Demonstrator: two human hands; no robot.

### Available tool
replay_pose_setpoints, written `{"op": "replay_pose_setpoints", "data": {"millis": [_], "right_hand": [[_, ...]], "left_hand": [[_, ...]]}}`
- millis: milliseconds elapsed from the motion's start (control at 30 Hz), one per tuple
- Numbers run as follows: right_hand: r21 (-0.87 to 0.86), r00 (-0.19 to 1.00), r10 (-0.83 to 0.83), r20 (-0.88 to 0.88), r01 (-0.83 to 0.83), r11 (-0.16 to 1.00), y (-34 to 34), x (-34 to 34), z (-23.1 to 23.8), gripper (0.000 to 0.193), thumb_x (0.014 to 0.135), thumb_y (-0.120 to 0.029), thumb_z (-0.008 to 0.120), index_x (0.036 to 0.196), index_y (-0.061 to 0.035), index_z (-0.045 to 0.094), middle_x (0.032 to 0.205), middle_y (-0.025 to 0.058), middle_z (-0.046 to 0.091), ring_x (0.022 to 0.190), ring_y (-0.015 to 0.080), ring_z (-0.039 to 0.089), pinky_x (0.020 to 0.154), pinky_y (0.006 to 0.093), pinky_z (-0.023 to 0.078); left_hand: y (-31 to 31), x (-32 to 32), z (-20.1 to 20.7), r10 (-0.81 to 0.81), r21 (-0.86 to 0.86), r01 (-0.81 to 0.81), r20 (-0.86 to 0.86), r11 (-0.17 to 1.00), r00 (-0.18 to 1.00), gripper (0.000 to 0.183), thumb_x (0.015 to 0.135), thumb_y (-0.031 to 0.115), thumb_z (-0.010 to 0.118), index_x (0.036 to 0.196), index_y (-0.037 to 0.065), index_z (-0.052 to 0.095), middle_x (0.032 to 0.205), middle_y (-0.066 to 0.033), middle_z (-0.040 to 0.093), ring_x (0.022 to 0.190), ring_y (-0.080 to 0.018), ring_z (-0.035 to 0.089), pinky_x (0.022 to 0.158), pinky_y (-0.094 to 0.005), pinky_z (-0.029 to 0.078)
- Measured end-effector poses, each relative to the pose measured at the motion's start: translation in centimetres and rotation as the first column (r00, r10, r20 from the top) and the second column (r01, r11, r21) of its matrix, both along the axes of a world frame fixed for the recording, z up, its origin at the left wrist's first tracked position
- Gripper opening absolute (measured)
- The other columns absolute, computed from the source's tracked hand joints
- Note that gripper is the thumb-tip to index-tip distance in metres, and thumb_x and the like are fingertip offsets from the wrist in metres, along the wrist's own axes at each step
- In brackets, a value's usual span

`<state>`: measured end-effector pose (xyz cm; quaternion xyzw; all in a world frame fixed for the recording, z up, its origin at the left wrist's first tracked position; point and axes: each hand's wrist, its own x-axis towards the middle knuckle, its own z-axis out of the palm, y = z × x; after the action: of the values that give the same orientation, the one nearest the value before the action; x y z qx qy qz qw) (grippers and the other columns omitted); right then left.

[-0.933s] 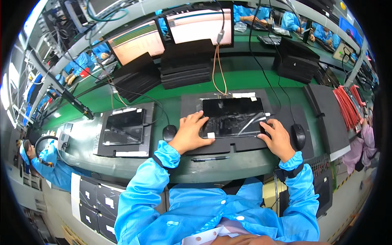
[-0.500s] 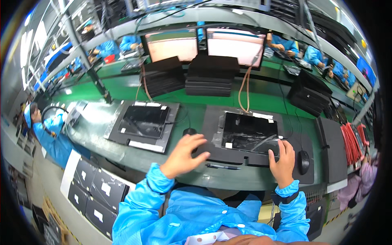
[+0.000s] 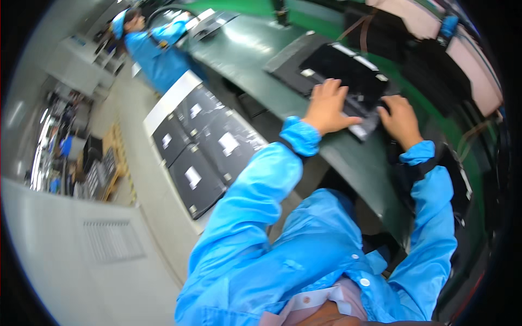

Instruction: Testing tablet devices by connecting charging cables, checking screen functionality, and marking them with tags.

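Note:
A flat black screen panel [image 3: 343,66] with small white tabs along its edges lies on a dark grey foam pad [image 3: 284,61] on the bench. My left hand [image 3: 328,107] is open at the panel's near edge, fingers stretched over it and thumb out to the right. Beside the panel's right edge is my right hand [image 3: 402,122], its fingers a little bent and thumb apart from them. Whether either hand presses on the panel or just hovers, I cannot tell. Nothing is seen held in either hand.
Left of me a white-edged tray [image 3: 154,133] carries several black panels with white labels. A person in blue [image 3: 163,60] works at the bench's far left end. Stacked black pads [image 3: 435,76] and a monitor [image 3: 478,60] stand behind the bench.
The view has swung to the left. Both my hands have left the area around the right-hand panel and are now at the left-hand one.

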<state>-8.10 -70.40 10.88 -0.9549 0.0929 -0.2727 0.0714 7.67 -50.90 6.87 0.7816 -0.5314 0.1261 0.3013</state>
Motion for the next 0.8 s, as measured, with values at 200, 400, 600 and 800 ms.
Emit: {"op": "replay_pose_setpoints", "data": {"millis": [200,400,600,800], "right_hand": [[0.091,0.973,-0.034,-0.227,0.056,0.994,-1.0,2.9,1.2,0.022,0.089,-0.022,0.064,0.095,-0.0015,0.064,0.095,0.0206,0.066,0.092,0.0401,0.063,0.079,0.0485,0.05],[0.028,0.971,-0.045,-0.236,0.053,0.998,-0.5,1.3,7.7,0.04,0.082,-0.04,0.069,0.097,-0.0029,0.069,0.084,0.0197,0.07,0.081,0.0389,0.069,0.072,0.0501,0.053],[-0.367,0.987,0.029,0.158,0.032,0.93,1.7,-8.5,10.6,0.039,0.081,-0.033,0.078,0.107,-0.0061,0.068,0.096,0.0105,0.062,0.092,0.0307,0.061,0.089,0.0424,0.046],[-0.015,0.885,-0.371,-0.282,0.383,0.924,9.0,-23.4,4.0,0.021,0.082,-0.018,0.076,0.094,-0.0053,0.065,0.091,0.0112,0.058,0.09,0.0309,0.062,0.072,0.0407,0.051]], "left_hand": [[0.5,0.9,1.5,0.011,0.047,-0.012,0.019,0.999,1.0,0.093,0.068,0.055,0.084,0.137,0.0,0.055,0.144,-0.0246,0.046,0.14,-0.0412,0.037,0.114,-0.0597,0.025],[-2.0,3.4,3.3,-0.077,-0.116,0.103,0.213,0.988,0.974,0.064,0.067,-0.012,0.065,0.128,0.011,0.066,0.13,-0.0119,0.066,0.12,-0.0313,0.063,0.099,-0.0403,0.053],[2.9,1.4,6.0,-0.026,-0.354,0.05,0.073,0.934,0.997,0.046,0.08,-0.01,0.069,0.124,0.004,0.068,0.122,-0.0142,0.071,0.111,-0.0292,0.07,0.093,-0.0354,0.055],[12.2,-7.4,3.9,-0.637,-0.703,-0.282,-0.711,0.653,0.298,0.035,0.102,0.006,0.055,0.136,-0.004,0.055,0.132,-0.0143,0.062,0.115,-0.0248,0.064,0.101,-0.0418,0.052]]}}
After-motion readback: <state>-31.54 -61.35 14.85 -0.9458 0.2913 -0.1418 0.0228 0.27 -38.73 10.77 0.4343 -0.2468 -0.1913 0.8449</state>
